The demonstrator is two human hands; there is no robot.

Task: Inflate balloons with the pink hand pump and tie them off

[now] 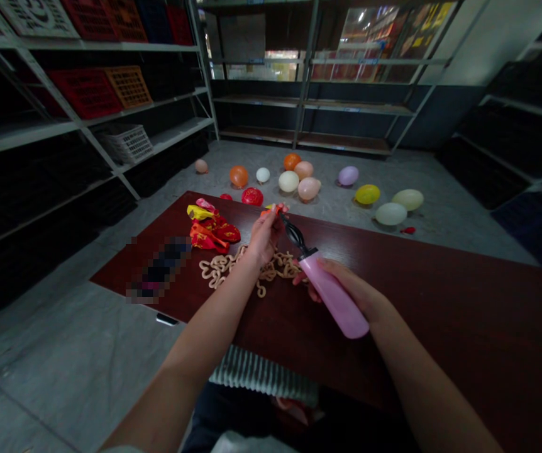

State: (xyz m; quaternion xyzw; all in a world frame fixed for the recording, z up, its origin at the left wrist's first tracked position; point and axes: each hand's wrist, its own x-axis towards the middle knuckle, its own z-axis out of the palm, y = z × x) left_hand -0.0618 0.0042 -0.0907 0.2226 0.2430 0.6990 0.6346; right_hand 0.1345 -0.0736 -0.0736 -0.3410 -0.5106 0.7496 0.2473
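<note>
My right hand (341,283) is wrapped round the pink body of a hand pump (334,299), which slants over the dark red table (417,283). The pump's black nozzle end points up and left toward my left hand (267,236). A small orange-red balloon (270,212) is pinched in the fingers of my left hand, at the nozzle tip. Tan curly strands (217,267) lie on the table under my left wrist. To their left sits a pile of flat red, yellow and pink balloons (214,233).
Inflated balloons (309,189) in several colours rest on the floor beyond the table. A blurred dark object (160,270) lies at the table's left. Shelves with crates (82,91) stand on the left; more shelving (346,107) is behind.
</note>
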